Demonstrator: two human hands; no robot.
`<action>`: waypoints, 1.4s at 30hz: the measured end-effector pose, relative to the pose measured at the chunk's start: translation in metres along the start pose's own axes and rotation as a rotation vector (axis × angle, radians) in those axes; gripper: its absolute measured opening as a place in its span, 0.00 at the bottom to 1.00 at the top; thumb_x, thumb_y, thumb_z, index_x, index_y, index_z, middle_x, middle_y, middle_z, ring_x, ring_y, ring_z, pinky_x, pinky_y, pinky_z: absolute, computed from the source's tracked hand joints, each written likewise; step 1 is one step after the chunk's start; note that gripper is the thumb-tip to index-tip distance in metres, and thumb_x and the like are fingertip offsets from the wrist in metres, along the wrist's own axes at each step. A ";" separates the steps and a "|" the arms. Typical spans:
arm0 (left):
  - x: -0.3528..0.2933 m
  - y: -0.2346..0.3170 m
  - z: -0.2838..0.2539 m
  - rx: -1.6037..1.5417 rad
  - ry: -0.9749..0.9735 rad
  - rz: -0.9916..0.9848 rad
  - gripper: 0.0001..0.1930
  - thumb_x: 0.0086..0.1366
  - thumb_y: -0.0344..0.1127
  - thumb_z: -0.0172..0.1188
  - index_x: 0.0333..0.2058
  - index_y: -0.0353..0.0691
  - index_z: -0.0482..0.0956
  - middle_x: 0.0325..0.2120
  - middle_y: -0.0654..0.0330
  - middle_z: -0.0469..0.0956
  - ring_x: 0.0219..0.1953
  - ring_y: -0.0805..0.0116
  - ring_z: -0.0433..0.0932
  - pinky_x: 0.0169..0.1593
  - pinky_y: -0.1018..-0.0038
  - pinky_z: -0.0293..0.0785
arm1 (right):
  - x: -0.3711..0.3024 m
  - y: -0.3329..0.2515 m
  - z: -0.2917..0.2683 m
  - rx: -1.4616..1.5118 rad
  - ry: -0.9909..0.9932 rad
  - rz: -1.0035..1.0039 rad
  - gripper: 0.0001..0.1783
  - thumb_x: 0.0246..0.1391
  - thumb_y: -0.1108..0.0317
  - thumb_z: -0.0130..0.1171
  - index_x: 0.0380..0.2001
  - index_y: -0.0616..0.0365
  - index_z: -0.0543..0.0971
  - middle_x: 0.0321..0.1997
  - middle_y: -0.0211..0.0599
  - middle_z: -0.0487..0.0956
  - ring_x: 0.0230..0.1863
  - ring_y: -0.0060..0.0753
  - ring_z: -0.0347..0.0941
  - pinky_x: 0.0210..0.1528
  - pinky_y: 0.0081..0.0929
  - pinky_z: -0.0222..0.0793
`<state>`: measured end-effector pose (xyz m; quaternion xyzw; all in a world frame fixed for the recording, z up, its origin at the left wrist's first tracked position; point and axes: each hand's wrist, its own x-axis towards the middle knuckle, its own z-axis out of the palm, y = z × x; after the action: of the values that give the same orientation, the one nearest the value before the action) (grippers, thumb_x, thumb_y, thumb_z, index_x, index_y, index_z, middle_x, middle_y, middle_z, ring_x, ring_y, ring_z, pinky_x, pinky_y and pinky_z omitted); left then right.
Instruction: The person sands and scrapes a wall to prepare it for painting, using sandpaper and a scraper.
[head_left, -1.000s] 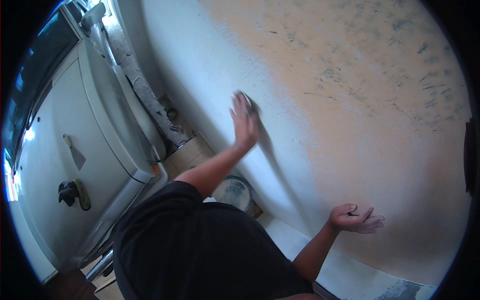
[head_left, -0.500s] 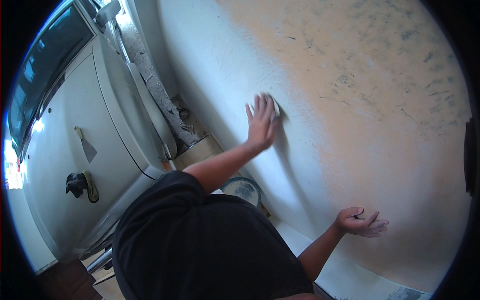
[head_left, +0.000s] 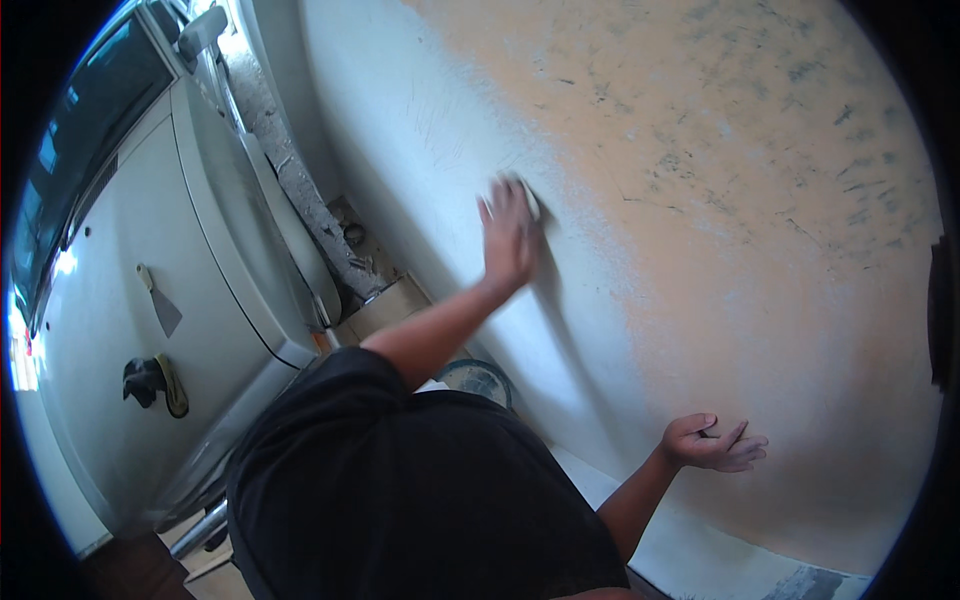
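Now the left hand holds the pale pad farther along the wall.

The vehicle is placed at left, the wall at right, and a bucket is set between them. On the vehicle, a scraper is laid beyond a bundle. Against the wall, a pad is partly covered by the left hand; the right hand is held farther right and lower.
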<state>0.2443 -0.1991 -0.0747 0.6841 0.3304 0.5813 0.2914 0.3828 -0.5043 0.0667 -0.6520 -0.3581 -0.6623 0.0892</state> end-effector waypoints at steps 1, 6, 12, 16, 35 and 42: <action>-0.034 0.004 0.003 0.031 -0.108 0.038 0.31 0.62 0.36 0.46 0.64 0.37 0.53 0.65 0.42 0.48 0.69 0.45 0.41 0.65 0.42 0.24 | 0.000 0.000 -0.001 0.000 -0.005 0.013 0.24 0.60 0.58 0.43 0.55 0.60 0.65 0.68 0.58 0.54 0.71 0.60 0.44 0.67 0.59 0.31; 0.063 -0.005 -0.015 0.125 0.067 -0.066 0.30 0.66 0.41 0.43 0.65 0.39 0.50 0.66 0.47 0.48 0.69 0.45 0.41 0.63 0.39 0.24 | -0.002 0.008 -0.007 -0.013 -0.017 0.016 0.24 0.59 0.58 0.44 0.55 0.59 0.65 0.68 0.59 0.54 0.71 0.61 0.44 0.67 0.60 0.30; 0.101 0.018 -0.016 -0.122 0.239 -0.184 0.29 0.70 0.42 0.37 0.65 0.36 0.49 0.67 0.45 0.43 0.69 0.44 0.36 0.66 0.46 0.30 | -0.002 -0.001 -0.006 0.045 -0.036 0.013 0.23 0.59 0.58 0.44 0.53 0.59 0.67 0.67 0.59 0.56 0.71 0.61 0.42 0.67 0.61 0.27; -0.048 0.032 -0.003 0.173 -0.273 0.008 0.29 0.65 0.35 0.44 0.63 0.30 0.52 0.64 0.39 0.49 0.68 0.39 0.43 0.65 0.42 0.32 | 0.000 -0.003 -0.006 0.065 -0.026 0.022 0.22 0.58 0.58 0.45 0.52 0.59 0.70 0.66 0.58 0.58 0.71 0.61 0.41 0.67 0.61 0.25; -0.147 0.098 -0.068 -0.295 -1.316 -0.317 0.15 0.63 0.37 0.58 0.45 0.35 0.70 0.32 0.53 0.80 0.34 0.64 0.80 0.39 0.69 0.74 | -0.181 -0.103 -0.135 1.372 -1.552 1.108 0.42 0.46 0.45 0.64 0.59 0.57 0.65 0.57 0.50 0.72 0.57 0.44 0.69 0.56 0.37 0.65; -0.149 0.101 -0.044 -0.410 -1.689 -0.513 0.15 0.63 0.33 0.59 0.46 0.33 0.69 0.37 0.56 0.79 0.39 0.71 0.77 0.41 0.75 0.74 | -0.145 -0.098 -0.164 1.399 -1.092 1.556 0.32 0.50 0.55 0.64 0.54 0.59 0.70 0.50 0.44 0.76 0.51 0.34 0.72 0.54 0.34 0.66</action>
<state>0.1969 -0.3786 -0.0789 0.7228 0.0390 -0.1495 0.6735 0.2135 -0.5809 -0.0849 -0.7010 -0.1400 0.2776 0.6418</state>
